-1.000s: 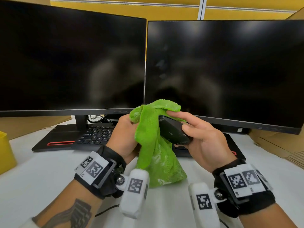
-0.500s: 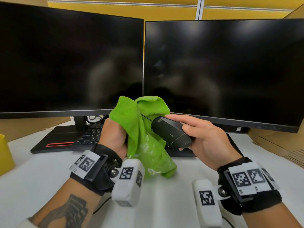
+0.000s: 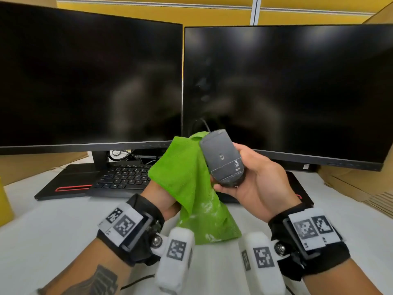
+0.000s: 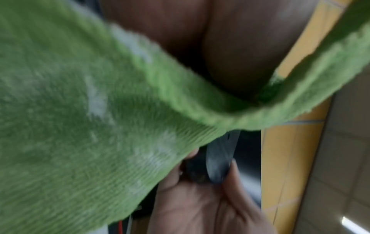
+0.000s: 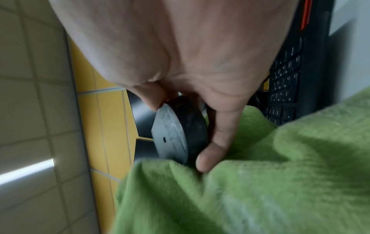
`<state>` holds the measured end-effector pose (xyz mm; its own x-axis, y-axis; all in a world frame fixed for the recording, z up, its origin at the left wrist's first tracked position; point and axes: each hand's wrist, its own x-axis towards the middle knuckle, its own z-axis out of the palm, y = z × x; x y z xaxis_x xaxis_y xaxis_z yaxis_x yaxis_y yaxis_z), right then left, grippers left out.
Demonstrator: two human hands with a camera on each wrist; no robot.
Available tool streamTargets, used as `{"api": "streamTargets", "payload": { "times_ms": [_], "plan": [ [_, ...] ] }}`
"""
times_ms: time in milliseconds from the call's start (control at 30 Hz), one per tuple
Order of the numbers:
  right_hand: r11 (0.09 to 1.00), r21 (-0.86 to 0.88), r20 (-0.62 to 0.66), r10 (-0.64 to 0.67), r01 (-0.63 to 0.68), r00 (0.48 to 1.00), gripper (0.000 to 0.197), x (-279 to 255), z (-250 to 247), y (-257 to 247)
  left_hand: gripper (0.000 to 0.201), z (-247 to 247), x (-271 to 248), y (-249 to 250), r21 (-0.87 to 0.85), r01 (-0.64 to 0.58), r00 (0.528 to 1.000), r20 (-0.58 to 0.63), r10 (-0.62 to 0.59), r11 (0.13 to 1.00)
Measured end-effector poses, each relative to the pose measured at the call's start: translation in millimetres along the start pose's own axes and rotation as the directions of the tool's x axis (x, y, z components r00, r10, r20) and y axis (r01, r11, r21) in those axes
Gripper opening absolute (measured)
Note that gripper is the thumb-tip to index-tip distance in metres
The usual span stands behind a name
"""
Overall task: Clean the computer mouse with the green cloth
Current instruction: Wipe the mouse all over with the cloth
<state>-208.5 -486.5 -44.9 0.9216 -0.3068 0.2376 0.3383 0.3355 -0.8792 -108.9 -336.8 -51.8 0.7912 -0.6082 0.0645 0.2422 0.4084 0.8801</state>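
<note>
Head view: the right hand [image 3: 258, 179] holds a grey computer mouse [image 3: 222, 157] raised above a white desk [image 3: 42, 226], turned so its flat underside faces the camera. A small label with tiny print sits near the lower edge of the underside; the writing is too small to read. The fingers curl around the mouse's sides and rear. The left hand [image 3: 161, 194] is draped in a green cloth [image 3: 185, 179], which touches the mouse's left edge and hangs down between the wrists. Behind stand two dark monitors [image 3: 91, 81] and a black keyboard [image 3: 125, 177].

Left wrist view: blurred green cloth [image 4: 80, 126] fills most of the picture, folded over the left hand's fingers [image 4: 230, 47], which appear to grip it.

Right wrist view: thumb and fingers [image 5: 216, 142] clamp the mouse [image 5: 176, 131] edge-on, with cloth [image 5: 260, 190] bunched just beneath, touching a fingertip.
</note>
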Motion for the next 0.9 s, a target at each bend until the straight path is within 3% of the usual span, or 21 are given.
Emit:
{"api": "streamTargets", "payload": {
  "times_ms": [133, 200, 333, 400, 467, 567, 600, 667, 733, 800, 900],
  "plan": [
    [0.999, -0.032, 0.022, 0.034, -0.033, 0.999, 0.041, 0.5, 7.0, 7.2, 0.008, 4.1, 2.3, -3.8, 0.187, -0.302, 0.953, 0.029, 0.302, 0.935],
    [0.999, -0.027, 0.033, 0.028, -0.027, 0.999, 0.042, -0.4, 6.8, 6.0, 0.01, 3.8, 3.1, -3.1, 0.199, -0.362, 0.932, 0.056, 0.358, 0.911],
    [1.0, -0.028, 0.02, 0.004, -0.003, 1.0, 0.041, -1.4, 5.8, 3.5, 0.044, 0.2, -5.1, -3.8, 0.294, -0.338, 0.94, 0.066, 0.334, 0.894],
    [0.999, -0.033, 0.018, -0.005, 0.005, 1.0, 0.042, -1.3, 5.5, 3.4, 0.036, -1.5, -5.6, -4.4, 0.264, -0.308, 0.949, 0.012, 0.316, 0.914],
    [1.0, -0.025, 0.015, -0.005, 0.006, 1.0, 0.043, -1.3, 5.5, 3.4, 0.03, -4.9, 1.2, -5.9, 0.144, -0.222, 0.975, 0.002, 0.224, 0.964],
    [1.0, 0.017, 0.008, 0.004, -0.004, 1.0, 0.044, -1.6, 8.2, 3.7, 0.028, -2.7, 3.3, -7.5, 0.095, -0.111, 0.987, 0.124, 0.098, 0.989],
    [0.999, 0.038, 0.005, 0.009, -0.01, 1.0, 0.044, -1.6, 9.9, 4.1, 0.026, 2.1, 0.8, -7.6, 0.097, -0.115, 0.984, 0.151, 0.099, 0.989],
    [0.997, 0.077, -0.008, 0.015, -0.015, 1.0, 0.043, -1.6, 13.6, 6.0, 0.014, 6.1, 2.2, -12.3, 0.163, -0.242, 0.95, 0.241, 0.199, 0.956],
    [0.992, 0.124, -0.028, -0.001, 0.005, 1.0, 0.042, -2.0, 17.3, 7.9, 0.056, 4.0, 1.9, -17.0, 0.309, -0.396, 0.89, 0.363, 0.277, 0.865],
    [0.989, 0.15, -0.038, -0.011, 0.017, 0.999, 0.041, -2.3, 20.6, 9.5, 0.088, -0.8, 3.5, -17.5, 0.378, -0.469, 0.852, 0.432, 0.295, 0.798],
    [0.989, 0.148, -0.039, -0.003, 0.009, 0.999, 0.041, -1.2, 22.9, 12.6, 0.106, -5.2, 6.8, -17.4, 0.432, -0.546, 0.821, 0.445, 0.358, 0.718]
  ]
}}
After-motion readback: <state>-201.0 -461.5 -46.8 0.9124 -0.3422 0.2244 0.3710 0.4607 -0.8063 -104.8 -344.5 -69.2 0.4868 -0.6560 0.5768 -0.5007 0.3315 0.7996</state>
